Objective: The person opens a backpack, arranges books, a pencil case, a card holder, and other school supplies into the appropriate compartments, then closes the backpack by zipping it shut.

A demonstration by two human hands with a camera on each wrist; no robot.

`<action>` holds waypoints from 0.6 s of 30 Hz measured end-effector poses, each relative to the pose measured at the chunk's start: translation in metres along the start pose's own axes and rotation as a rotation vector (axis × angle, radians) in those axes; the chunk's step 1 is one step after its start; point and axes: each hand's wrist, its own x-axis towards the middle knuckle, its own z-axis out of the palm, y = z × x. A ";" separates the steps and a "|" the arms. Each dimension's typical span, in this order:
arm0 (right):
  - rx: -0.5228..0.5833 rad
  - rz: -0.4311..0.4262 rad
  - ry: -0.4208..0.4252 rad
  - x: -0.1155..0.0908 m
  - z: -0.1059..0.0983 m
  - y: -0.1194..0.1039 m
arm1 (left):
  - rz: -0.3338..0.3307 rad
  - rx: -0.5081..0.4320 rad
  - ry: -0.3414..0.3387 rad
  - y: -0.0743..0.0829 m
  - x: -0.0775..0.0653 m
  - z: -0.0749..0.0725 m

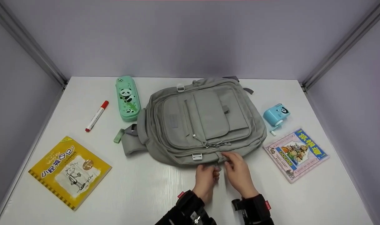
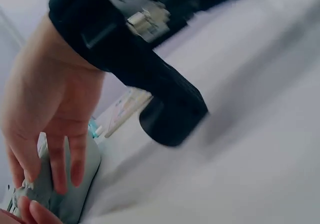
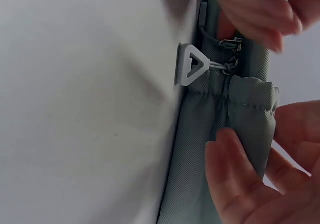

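A grey backpack (image 1: 205, 118) lies on its back on the white table, front pockets facing up. At its near edge, my right hand (image 1: 239, 173) pinches a fold of the side fabric (image 3: 252, 108) between thumb and fingers. Just left of it, my left hand (image 1: 205, 179) has its fingers curled at the same edge, beside the zipper. In the right wrist view the left hand (image 3: 260, 11) is close above the zipper sliders (image 3: 231, 44). A pale triangular zipper pull (image 3: 196, 64) hangs loose between the hands. The left fingertips are partly hidden.
Left of the backpack are a green panda pencil case (image 1: 128, 98), a red-capped marker (image 1: 97, 116) and a yellow book (image 1: 69, 173). On its right are a blue pencil sharpener (image 1: 276, 114) and a pink book (image 1: 296, 154). Grey panels (image 1: 183, 37) enclose the table.
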 end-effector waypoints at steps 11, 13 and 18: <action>0.000 0.030 0.019 0.000 0.004 -0.002 | -0.065 0.172 -0.038 0.000 0.009 0.003; -0.016 0.027 0.025 0.002 0.005 -0.002 | 0.021 0.351 -0.032 0.001 0.008 -0.001; -0.081 -0.008 0.072 0.008 0.007 -0.001 | 0.278 0.772 0.011 0.012 0.004 -0.022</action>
